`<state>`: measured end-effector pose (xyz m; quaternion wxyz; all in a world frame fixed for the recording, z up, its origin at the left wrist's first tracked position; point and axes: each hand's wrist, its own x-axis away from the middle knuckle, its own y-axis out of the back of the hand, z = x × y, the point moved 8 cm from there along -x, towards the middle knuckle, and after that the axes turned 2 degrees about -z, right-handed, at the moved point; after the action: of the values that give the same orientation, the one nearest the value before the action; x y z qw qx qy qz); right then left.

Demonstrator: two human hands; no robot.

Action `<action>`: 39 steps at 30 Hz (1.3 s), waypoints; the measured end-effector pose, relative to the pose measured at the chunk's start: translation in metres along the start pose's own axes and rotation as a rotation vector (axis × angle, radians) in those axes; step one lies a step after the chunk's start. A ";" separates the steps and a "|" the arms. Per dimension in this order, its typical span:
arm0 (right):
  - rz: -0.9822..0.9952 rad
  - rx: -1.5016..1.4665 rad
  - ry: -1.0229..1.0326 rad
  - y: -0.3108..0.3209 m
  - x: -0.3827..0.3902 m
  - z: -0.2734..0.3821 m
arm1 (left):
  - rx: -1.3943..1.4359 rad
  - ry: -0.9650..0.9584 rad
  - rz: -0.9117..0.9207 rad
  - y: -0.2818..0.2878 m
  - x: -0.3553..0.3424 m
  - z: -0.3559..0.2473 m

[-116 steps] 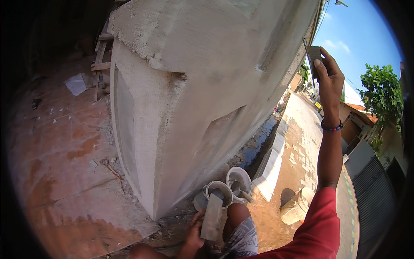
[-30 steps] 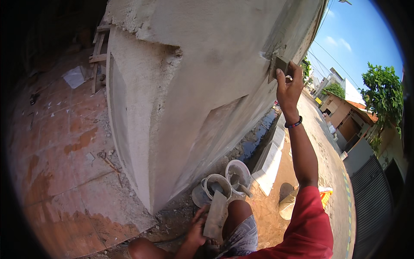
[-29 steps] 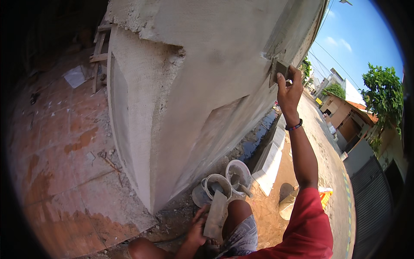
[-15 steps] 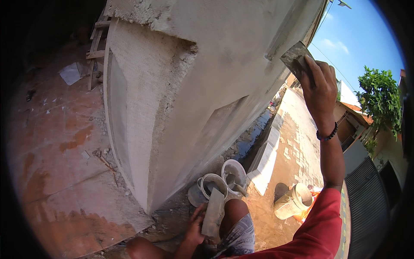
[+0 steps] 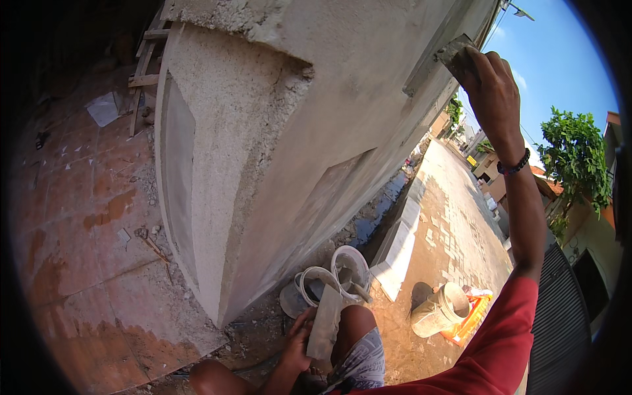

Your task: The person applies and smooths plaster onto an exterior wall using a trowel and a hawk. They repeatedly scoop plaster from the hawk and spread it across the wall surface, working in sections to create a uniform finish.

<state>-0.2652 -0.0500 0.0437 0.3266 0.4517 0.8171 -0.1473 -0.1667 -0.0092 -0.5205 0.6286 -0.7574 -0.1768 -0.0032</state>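
High on the right, my right hand (image 5: 497,95) grips a flat grey plastering blade (image 5: 453,55) by its edge. The blade is up against the upper part of the plastered wall (image 5: 316,125), near a rectangular recess. Down near my knees, my left hand (image 5: 297,343) is closed around a long rectangular grey board (image 5: 325,324), which is held tilted upright. The fingers behind the board are partly hidden. A rough, broken plaster edge runs along the wall's near corner.
Beyond my knees stand a white bucket (image 5: 351,260) and another grey-white bucket (image 5: 304,288) beside the wall's foot. A cream bucket (image 5: 431,319) is on the paving to the right, by an orange sack (image 5: 473,322). A water-filled ditch (image 5: 382,209) runs along the wall.
My right hand has moved up along the wall with the blade. My left hand and the board have barely moved; the view has shifted slightly.
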 end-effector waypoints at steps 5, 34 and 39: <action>-0.017 -0.205 -0.016 0.007 0.012 0.024 | -0.014 -0.020 -0.014 0.002 0.000 -0.008; -0.079 -1.094 -0.870 -0.084 0.103 0.011 | -0.011 -0.016 0.011 0.008 -0.002 -0.008; 0.076 -1.030 -0.858 -0.092 0.156 0.029 | -0.011 -0.024 0.028 0.009 0.001 -0.008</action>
<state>-0.3895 -0.0157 -0.0869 0.8011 0.1680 0.5645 0.1068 -0.1617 -0.0178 -0.5270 0.6223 -0.7632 -0.1736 0.0137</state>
